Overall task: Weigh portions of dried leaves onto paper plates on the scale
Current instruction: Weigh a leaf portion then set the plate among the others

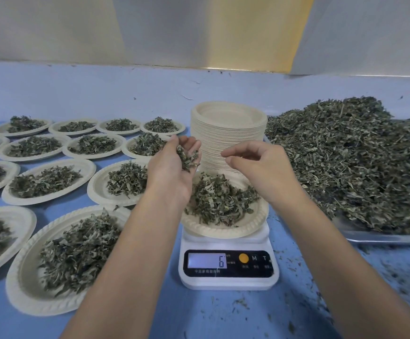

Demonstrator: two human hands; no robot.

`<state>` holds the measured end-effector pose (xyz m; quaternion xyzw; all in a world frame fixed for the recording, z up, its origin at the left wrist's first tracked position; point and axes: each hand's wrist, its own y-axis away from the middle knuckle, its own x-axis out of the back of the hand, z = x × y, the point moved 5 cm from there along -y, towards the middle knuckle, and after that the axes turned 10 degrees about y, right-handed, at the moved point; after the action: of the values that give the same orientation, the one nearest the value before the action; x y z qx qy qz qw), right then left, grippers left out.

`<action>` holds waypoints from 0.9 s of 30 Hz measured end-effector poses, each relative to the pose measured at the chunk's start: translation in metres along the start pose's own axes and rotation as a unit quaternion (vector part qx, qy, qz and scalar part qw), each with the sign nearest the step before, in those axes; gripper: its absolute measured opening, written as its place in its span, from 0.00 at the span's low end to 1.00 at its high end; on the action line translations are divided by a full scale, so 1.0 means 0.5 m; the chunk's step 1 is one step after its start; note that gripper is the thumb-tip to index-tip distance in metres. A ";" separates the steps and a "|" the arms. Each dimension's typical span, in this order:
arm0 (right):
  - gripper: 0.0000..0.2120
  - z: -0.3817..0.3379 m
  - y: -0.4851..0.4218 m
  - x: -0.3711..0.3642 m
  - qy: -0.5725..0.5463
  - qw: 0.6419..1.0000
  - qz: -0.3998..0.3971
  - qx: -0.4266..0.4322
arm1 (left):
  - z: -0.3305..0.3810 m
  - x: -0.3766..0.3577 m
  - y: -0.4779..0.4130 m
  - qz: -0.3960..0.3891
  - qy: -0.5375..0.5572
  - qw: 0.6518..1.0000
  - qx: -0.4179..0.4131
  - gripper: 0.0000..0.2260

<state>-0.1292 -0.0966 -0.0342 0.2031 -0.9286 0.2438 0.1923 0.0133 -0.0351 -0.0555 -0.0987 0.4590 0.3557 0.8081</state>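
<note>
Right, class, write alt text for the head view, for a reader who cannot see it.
A left hand cupping leaves and a right hand are above a paper plate of dried leaves on a scale reading 6. Filled plates lie left, a plate stack behind, a heaped tray right.

Soft, even, fairly bright light casts faint shadows, the wall (248, 33) glows yellow at upper centre, edges bend with wide-angle distortion, and leaves (407, 155) at far right and lower-left plates (26, 223) are blurred.

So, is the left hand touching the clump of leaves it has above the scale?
Touching. The head view shows the clump of leaves lying in the cupped left hand, with the fingers curled around it.
</note>
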 end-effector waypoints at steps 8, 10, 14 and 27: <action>0.10 -0.031 0.015 -0.028 -0.066 0.996 -0.045 0.032 | -0.012 -0.028 0.024 -0.037 -0.057 0.998 -0.017 0.09; 0.13 -0.038 0.021 -0.035 -0.069 0.995 -0.057 0.040 | -0.015 -0.031 0.030 -0.040 -0.079 0.996 -0.031 0.08; 0.12 -0.045 0.026 -0.040 -0.071 0.995 -0.049 0.046 | -0.022 -0.036 0.039 -0.050 -0.113 0.991 -0.041 0.09; 0.10 -0.038 0.018 -0.018 -0.227 0.974 0.015 0.000 | -0.035 -0.056 0.053 -0.079 -0.057 0.995 -0.028 0.08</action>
<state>-0.1210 -0.0770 -0.0263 0.2390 -0.9511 0.1938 -0.0268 -0.0252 -0.0382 -0.0383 -0.1372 0.3931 0.3081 0.8554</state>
